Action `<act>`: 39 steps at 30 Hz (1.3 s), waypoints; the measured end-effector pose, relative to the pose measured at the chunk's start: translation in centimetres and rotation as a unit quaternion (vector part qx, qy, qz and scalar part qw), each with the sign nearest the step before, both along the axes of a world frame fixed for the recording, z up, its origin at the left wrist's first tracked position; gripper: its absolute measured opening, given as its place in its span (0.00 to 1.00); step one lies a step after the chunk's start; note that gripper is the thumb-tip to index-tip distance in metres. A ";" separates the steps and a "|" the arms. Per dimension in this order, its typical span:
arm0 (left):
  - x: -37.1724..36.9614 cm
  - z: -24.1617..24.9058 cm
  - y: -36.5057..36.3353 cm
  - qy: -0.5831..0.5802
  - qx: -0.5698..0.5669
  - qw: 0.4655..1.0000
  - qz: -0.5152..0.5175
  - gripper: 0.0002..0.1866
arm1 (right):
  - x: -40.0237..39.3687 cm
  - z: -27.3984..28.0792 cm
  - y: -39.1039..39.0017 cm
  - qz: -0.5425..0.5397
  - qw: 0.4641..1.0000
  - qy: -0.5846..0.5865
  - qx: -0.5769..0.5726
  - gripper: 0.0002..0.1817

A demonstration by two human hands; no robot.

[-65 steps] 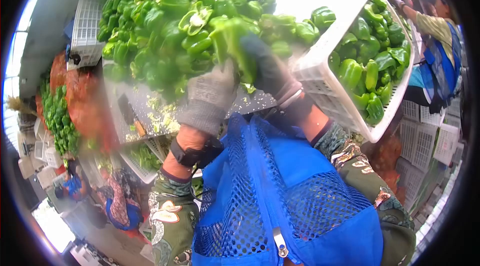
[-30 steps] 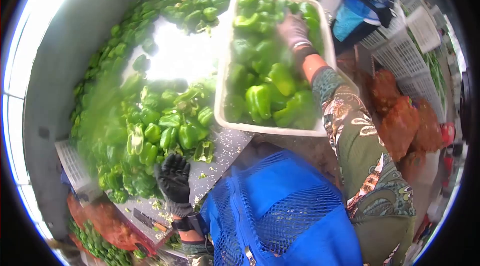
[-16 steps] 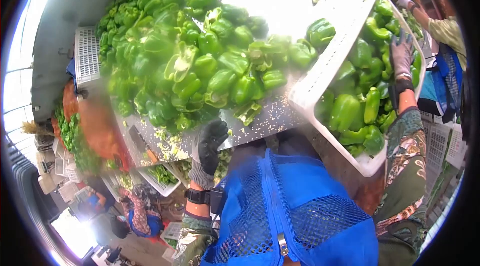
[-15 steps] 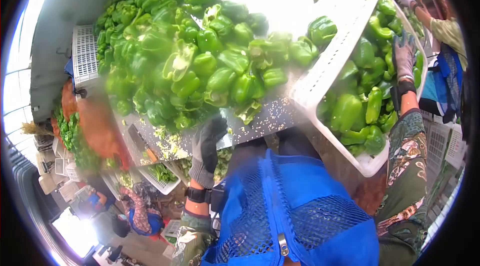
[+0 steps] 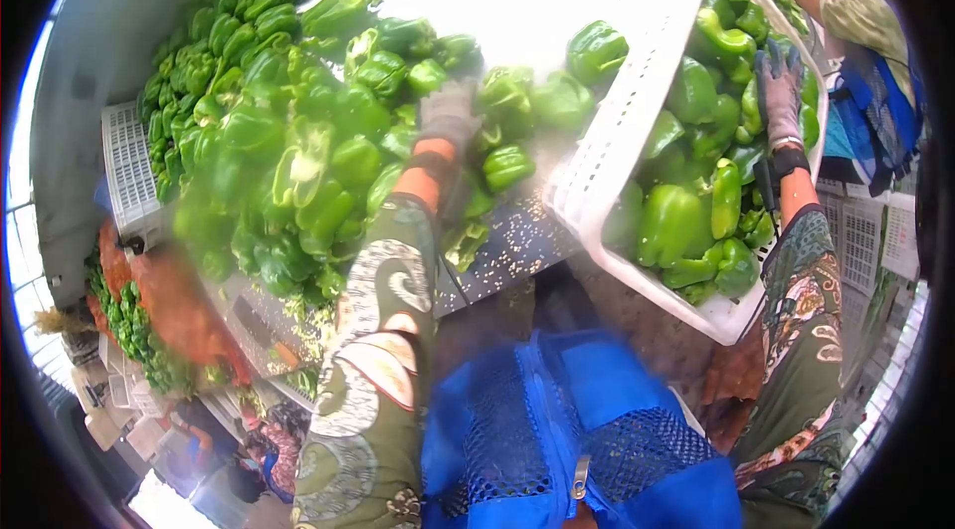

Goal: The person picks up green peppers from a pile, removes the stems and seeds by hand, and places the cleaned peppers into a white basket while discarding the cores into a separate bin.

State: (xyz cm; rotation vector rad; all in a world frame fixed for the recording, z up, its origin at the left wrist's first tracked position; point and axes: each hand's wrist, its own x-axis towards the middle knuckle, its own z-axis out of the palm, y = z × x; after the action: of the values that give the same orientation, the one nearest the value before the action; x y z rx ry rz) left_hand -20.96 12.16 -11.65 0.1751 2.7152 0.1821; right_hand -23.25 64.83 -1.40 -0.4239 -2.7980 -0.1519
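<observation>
My left hand (image 5: pixel 450 116), in a grey glove, reaches into a large heap of green bell peppers (image 5: pixel 358 163) on a metal table (image 5: pixel 517 235). Its fingers are blurred and partly hidden among the peppers, so their grip does not show. My right hand (image 5: pixel 781 96), gloved too, lies with outstretched fingers on the green peppers (image 5: pixel 676 220) filling a white plastic crate (image 5: pixel 587 230). The crate stands tilted in view at the table's right side. Some peppers in the heap are cut open, showing pale insides.
Pepper seeds dot the table's front edge. A knife with a wooden handle (image 5: pixel 286 355) lies at the left corner. Another white crate (image 5: pixel 139 171) stands behind the heap. A co-worker's sleeve (image 5: pixel 865 16) and gloved hand are at the upper right. People sit at lower left.
My left hand has moved from the table's front edge forward into the pepper heap. My right hand stays on the crate's peppers. The whole view has shifted slightly.
</observation>
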 end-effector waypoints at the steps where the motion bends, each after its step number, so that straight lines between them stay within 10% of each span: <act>1: -0.9 -0.3 -0.5 -0.018 0.073 0.994 0.084 0.32 | -0.6 0.0 1.1 0.025 1.000 -0.009 0.006 0.30; 5: 0.6 6.9 -4.4 -0.051 0.544 0.803 0.237 0.22 | 3.6 8.3 -10.0 0.174 0.940 0.099 -0.277 0.30; 8: 4.9 14.4 -4.5 0.039 0.567 0.822 -0.022 0.18 | 11.3 12.2 -24.4 0.197 0.564 0.027 -0.801 0.30; 10: 8.2 18.9 -3.1 0.190 0.481 0.843 -0.147 0.21 | 14.4 10.4 -31.3 0.259 0.529 -0.023 -0.808 0.32; 13: 11.3 22.1 -1.8 -0.024 0.537 0.841 -0.063 0.15 | 15.8 5.2 -37.1 0.402 0.570 0.068 -0.714 0.28; 15: 13.2 20.8 -2.6 0.031 0.520 0.853 0.009 0.22 | 17.3 6.4 -40.0 0.303 0.061 -0.029 -0.951 0.26; 17: 16.1 28.1 -2.9 -0.073 0.550 0.793 0.250 0.26 | 17.8 7.2 -41.0 0.240 -0.167 -0.060 -0.954 0.24; 19: 18.1 27.9 -4.5 0.178 0.421 0.889 0.017 0.23 | 18.2 6.8 -41.0 0.249 0.009 -0.031 -0.968 0.23; 20: 19.0 28.1 -4.4 0.253 0.363 0.894 -0.077 0.25 | 18.7 7.0 -41.2 0.325 0.247 0.038 -0.912 0.23; 22: 19.3 27.7 -3.7 0.276 0.207 0.923 -0.172 0.33 | 19.1 6.5 -41.8 0.274 0.194 0.041 -0.941 0.23; 23: 18.9 26.7 -3.7 0.252 0.231 0.928 -0.147 0.32 | 19.3 7.1 -41.9 0.329 0.403 0.059 -0.852 0.23; 25: 18.2 24.2 -4.6 0.191 0.419 0.885 -0.070 0.29 | 19.4 9.0 -42.4 0.326 0.411 0.038 -0.851 0.22; 27: 17.8 21.3 -5.0 0.088 0.616 0.781 0.047 0.26 | 20.4 11.7 -43.5 0.194 -0.003 -0.061 -0.979 0.21; 30: 18.6 21.2 -5.0 0.092 0.605 0.785 0.100 0.24 | 21.8 12.3 -44.2 0.172 0.188 -0.017 -0.967 0.23; 31: 19.0 21.1 -4.8 0.102 0.602 0.784 0.111 0.23 | 22.2 10.8 -43.4 0.228 0.439 0.029 -0.869 0.25; 34: 19.8 23.8 -4.2 0.169 0.464 0.870 -0.017 0.21 | 21.8 11.9 -42.1 0.328 0.519 -0.052 -0.788 0.23; 35: 19.9 23.6 -4.1 0.192 0.484 0.854 -0.025 0.21 | 22.0 12.6 -42.3 0.295 0.482 -0.062 -0.823 0.19; 39: 20.5 22.5 -3.3 0.270 0.516 0.812 -0.042 0.21 | 22.1 11.4 -42.5 0.355 0.668 0.091 -0.648 0.19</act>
State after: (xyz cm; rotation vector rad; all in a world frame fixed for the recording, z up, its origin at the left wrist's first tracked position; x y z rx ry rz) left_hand -0.45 8.81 10.80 0.7391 2.7718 1.8137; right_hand -1.15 22.36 10.02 0.4200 -2.1239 1.9498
